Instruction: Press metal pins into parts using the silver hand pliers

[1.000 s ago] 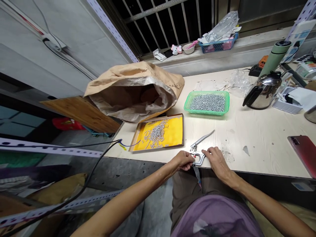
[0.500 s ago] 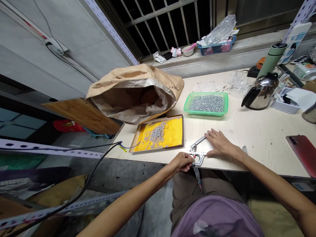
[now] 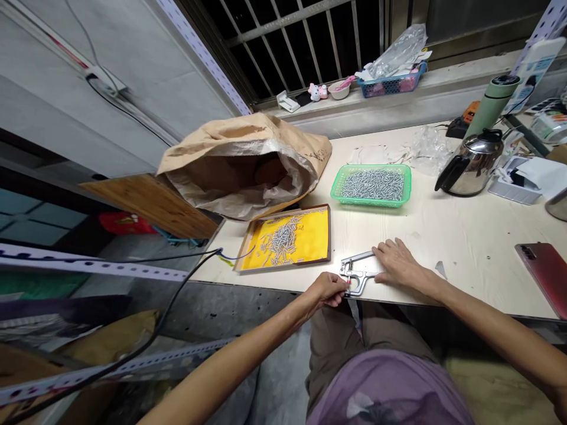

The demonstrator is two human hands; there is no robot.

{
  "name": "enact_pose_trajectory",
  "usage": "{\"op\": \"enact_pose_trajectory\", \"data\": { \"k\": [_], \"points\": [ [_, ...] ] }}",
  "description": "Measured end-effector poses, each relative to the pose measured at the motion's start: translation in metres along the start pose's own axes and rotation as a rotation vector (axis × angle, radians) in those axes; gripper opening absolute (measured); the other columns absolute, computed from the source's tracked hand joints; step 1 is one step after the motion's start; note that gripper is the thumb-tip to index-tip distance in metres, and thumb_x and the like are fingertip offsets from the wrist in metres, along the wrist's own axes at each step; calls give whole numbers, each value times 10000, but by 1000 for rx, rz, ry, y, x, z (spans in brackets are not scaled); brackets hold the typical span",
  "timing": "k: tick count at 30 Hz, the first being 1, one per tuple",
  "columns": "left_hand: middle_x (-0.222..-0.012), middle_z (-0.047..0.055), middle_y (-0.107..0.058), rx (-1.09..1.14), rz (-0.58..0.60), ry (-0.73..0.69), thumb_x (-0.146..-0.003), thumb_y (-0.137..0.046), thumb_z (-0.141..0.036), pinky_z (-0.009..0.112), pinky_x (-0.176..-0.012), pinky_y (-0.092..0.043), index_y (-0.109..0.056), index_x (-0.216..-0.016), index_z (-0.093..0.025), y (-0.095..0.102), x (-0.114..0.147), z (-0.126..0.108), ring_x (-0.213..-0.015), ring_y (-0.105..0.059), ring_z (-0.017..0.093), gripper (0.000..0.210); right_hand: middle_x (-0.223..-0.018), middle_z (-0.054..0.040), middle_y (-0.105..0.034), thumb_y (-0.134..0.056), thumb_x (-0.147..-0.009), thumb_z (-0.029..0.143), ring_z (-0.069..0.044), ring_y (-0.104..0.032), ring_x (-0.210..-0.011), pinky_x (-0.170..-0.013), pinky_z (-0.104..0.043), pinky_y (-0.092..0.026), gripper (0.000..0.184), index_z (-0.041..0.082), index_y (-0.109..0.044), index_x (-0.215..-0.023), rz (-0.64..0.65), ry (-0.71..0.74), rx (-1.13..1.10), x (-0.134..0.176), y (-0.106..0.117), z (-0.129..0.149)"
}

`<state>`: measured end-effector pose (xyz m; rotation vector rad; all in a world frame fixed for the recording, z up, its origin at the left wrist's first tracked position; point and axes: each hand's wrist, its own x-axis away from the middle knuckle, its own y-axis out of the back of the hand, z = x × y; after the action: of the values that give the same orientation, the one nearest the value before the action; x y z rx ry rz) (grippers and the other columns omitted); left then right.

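Observation:
A pair of silver hand-press pliers (image 3: 362, 282), like snap-fastener pliers, lies near the table's front edge, with a spring and a red bit at its jaw. My right hand (image 3: 397, 262) grips its two handle ends, fingers on the upper lever and thumb by the lower one. At the jaw, my left hand (image 3: 331, 289) is closed in a pinch; whatever is between its fingertips is too small to make out. To the left, small silver metal pins or tubes (image 3: 283, 237) are heaped in a shallow yellow-lined tray (image 3: 314, 236).
A green basket (image 3: 410, 186) full of similar metal pieces (image 3: 374, 184) stands behind the pliers. An open paper sack (image 3: 248, 136) lies behind the tray. Rightward are a steel kettle (image 3: 476, 162), a green flask (image 3: 491, 106) and a red phone (image 3: 538, 274). A dark cable (image 3: 177, 295) hangs at left.
The upper lever of the pliers has come down toward the lower handle, with my right hand's fingers on it. My left hand stays pinched at the jaw.

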<state>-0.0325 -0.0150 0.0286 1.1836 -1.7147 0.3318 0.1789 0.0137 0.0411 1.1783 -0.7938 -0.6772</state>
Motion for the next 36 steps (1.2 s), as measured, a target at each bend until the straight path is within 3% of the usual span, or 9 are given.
{"op": "enact_pose_trajectory", "data": {
  "k": [2,6,9,12,17,26,31,36],
  "points": [
    [-548,-22,-555,-182,-133,-84,-797,-603,-307,217,-500,-432,-542,-647,-144,-3,6,0,-473,-539,97,230,-1042,-125,-614,-716,-734,410,-267,-526,-974,-886,-408,-367,444,128,-591,-1053,-19,3,12,3,-1,3],
    [-912,52,-625,-675,-505,-569,-831,-582,-280,280,-728,-487,-603,-847,-172,-17,13,-4,-885,-601,188,111,-994,-110,-612,-717,-747,372,-247,-526,-927,-798,-354,-384,368,138,-593,-1003,-64,1,23,7,-2,7],
    [-1163,91,-562,-921,-487,-822,-813,-626,-280,341,-847,-481,-568,-1025,-183,-28,6,-15,-1067,-524,234,240,-1034,-115,-598,-728,-733,355,-250,-518,-941,-772,-339,-399,400,133,-585,-1033,-45,-18,11,9,1,8],
    [-1258,109,-511,-1025,-413,-941,-793,-652,-262,387,-911,-455,-475,-1193,-179,-32,-8,-27,-1104,-493,254,445,-1087,-121,-581,-750,-697,345,-258,-510,-969,-786,-336,-416,506,115,-561,-1107,4,-24,-14,12,4,7],
    [-1138,121,-552,-1064,-331,-941,-771,-670,-317,403,-883,-451,-461,-1221,-137,-26,-22,-40,-1036,-500,270,528,-1059,-129,-596,-720,-739,342,-266,-520,-975,-788,-346,-420,462,94,-580,-1102,56,-94,40,11,8,8],
    [-942,62,-581,-905,-330,-858,-764,-672,-293,345,-808,-450,-599,-899,-165,-27,-37,-50,-946,-506,231,199,-920,-80,-651,-578,-869,215,-205,-568,-901,-757,-302,-370,109,148,-652,-911,105,1,86,0,10,0],
    [-932,61,-595,-893,-330,-827,-783,-651,-276,356,-810,-464,-604,-887,-171,-27,-34,-55,-959,-520,237,154,-927,-86,-645,-532,-895,212,-204,-568,-902,-760,-299,-371,142,148,-647,-947,111,-21,82,-3,9,-3],
    [-1160,136,-567,-839,-500,-883,-812,-615,-224,421,-924,-460,-530,-1146,-135,-40,-26,-39,-1104,-515,272,356,-1020,-111,-613,-660,-805,335,-225,-548,-934,-756,-292,-394,329,145,-611,-1069,131,59,5,-13,20,-19]
  ]
}}
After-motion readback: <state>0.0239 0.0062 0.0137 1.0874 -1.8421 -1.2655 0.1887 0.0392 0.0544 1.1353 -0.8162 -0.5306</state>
